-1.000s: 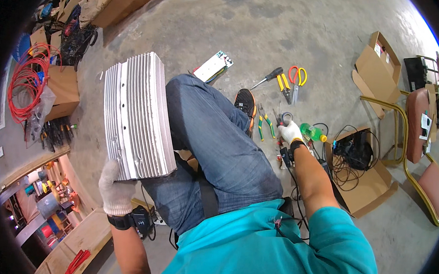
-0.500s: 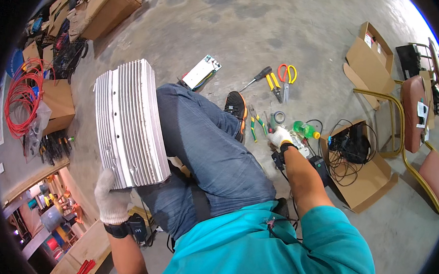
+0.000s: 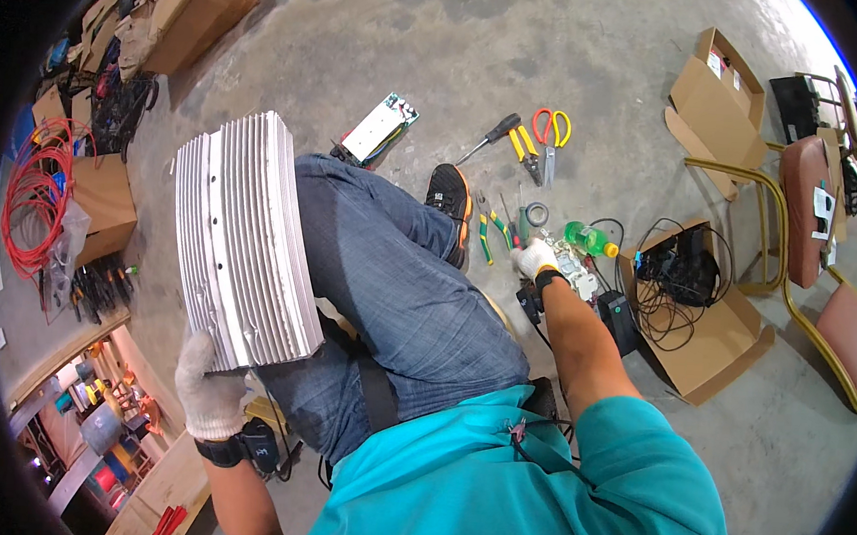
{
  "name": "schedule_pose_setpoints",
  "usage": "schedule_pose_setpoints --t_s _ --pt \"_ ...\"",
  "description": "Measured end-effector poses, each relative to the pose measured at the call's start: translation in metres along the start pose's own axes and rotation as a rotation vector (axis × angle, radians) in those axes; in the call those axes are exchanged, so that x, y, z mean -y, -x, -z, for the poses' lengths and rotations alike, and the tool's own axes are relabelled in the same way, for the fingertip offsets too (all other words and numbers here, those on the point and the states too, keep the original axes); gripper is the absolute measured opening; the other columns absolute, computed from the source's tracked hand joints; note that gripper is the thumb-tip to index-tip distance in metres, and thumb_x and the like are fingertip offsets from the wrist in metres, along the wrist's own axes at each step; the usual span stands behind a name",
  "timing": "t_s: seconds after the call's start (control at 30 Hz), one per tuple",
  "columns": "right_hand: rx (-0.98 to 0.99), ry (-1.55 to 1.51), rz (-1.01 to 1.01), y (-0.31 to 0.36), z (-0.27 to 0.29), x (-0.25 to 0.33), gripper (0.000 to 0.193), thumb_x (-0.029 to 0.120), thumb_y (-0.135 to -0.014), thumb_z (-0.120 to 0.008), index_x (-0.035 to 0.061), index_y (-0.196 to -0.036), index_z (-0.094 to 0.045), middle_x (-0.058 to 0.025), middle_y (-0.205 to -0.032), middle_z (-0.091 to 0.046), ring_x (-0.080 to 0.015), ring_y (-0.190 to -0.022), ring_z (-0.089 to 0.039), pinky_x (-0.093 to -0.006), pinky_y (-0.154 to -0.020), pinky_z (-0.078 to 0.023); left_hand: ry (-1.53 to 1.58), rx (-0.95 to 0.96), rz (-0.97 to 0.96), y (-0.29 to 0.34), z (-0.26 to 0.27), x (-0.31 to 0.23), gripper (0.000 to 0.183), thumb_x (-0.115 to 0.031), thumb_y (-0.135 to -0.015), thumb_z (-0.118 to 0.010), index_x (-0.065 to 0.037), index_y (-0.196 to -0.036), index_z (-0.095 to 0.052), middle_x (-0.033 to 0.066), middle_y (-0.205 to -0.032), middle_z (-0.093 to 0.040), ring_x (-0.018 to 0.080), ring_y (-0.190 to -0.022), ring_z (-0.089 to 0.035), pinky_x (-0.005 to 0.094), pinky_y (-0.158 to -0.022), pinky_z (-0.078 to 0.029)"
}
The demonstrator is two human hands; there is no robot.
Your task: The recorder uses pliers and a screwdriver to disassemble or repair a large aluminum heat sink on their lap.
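A silver finned metal heat sink [image 3: 246, 239] rests on my left thigh, its long ridges running away from me. My left hand [image 3: 207, 392], in a white knit glove, is closed round its near left corner. Low on the right, my gloved right hand [image 3: 535, 260] reaches down among tools on the floor. Its fingers are bunched; whatever they hold is hidden. Just past the fingertips lie green-and-yellow pliers [image 3: 486, 240], a dark-handled screwdriver [image 3: 523, 221] and a grey tape roll [image 3: 537, 214]. Small pale parts [image 3: 575, 273] lie right of that hand.
Farther off are a black screwdriver [image 3: 501, 129], yellow-handled cutters [image 3: 525, 154], scissors [image 3: 551, 138] and a white circuit unit [image 3: 378, 129]. A green bottle [image 3: 587, 239] lies beside an open carton [image 3: 700, 354] with cables. Chairs [image 3: 804, 215] stand right; red cable [image 3: 37, 199] hangs left.
The whole view has shifted a little, so the floor items sit slightly higher and farther left. My right hand stays low by the tools, and my left keeps its hold on the heat sink.
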State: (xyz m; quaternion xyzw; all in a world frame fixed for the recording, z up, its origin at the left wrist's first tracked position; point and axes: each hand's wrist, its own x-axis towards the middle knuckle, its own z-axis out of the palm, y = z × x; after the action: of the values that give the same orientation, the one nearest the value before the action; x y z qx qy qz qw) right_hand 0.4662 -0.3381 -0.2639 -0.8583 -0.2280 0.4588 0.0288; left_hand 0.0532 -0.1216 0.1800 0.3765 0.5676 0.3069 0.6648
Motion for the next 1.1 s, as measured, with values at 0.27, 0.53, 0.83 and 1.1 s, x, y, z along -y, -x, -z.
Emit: schedule_pose_setpoints --t_s 0.27,0.53,0.83,1.1 --pt "-0.142 -0.197 -0.014 -0.023 0.012 0.021 0.042 0.026 -0.087 -0.072 0.0038 -0.123 -0.075 -0.0281 -0.113 -0.077 -0.0418 -0.107 -0.075 -0.0479 -0.092 -0.059 -0.026 -0.076 0.008 0.002 -0.004 -0.001 0.065 -0.045 -0.094 -0.076 -0.004 -0.143 -0.065 0.0107 -0.131 -0.074 0.0267 -0.114 -0.072 0.0432 -0.095 -0.057" --pt "-0.149 -0.115 0.124 -0.022 0.013 0.011 0.037 0.021 -0.091 -0.067 0.0093 -0.125 -0.077 -0.0263 -0.116 -0.077 -0.0423 -0.114 -0.073 -0.0471 -0.099 -0.058 0.020 -0.006 -0.011 0.003 -0.011 -0.003 0.067 -0.042 -0.094 -0.077 -0.002 -0.145 -0.062 0.0113 -0.131 -0.074 0.0269 -0.113 -0.073 0.0424 -0.094 -0.059" --pt "-0.027 0.104 0.132 -0.035 0.014 -0.004 0.041 0.016 -0.094 -0.062 0.0161 -0.133 -0.075 -0.0202 -0.125 -0.076 -0.0398 -0.120 -0.071 -0.0473 -0.104 -0.056 0.013 0.010 -0.007 0.005 -0.004 -0.002 0.073 -0.039 -0.093 -0.078 0.001 -0.150 -0.056 0.0127 -0.133 -0.072 0.0267 -0.113 -0.073 0.0407 -0.094 -0.060" --pt "0.159 0.232 0.147 -0.095 -0.018 -0.021 0.048 0.038 -0.095 -0.066 0.0172 -0.138 -0.071 -0.0230 -0.130 -0.074 -0.0430 -0.127 -0.068 -0.0520 -0.107 -0.054 0.007 -0.049 0.182 -0.016 -0.013 -0.024 0.105 -0.036 -0.081 -0.091 0.006 -0.162 -0.037 0.0181 -0.148 -0.063 0.0326 -0.133 -0.066 0.0481 -0.108 -0.059"
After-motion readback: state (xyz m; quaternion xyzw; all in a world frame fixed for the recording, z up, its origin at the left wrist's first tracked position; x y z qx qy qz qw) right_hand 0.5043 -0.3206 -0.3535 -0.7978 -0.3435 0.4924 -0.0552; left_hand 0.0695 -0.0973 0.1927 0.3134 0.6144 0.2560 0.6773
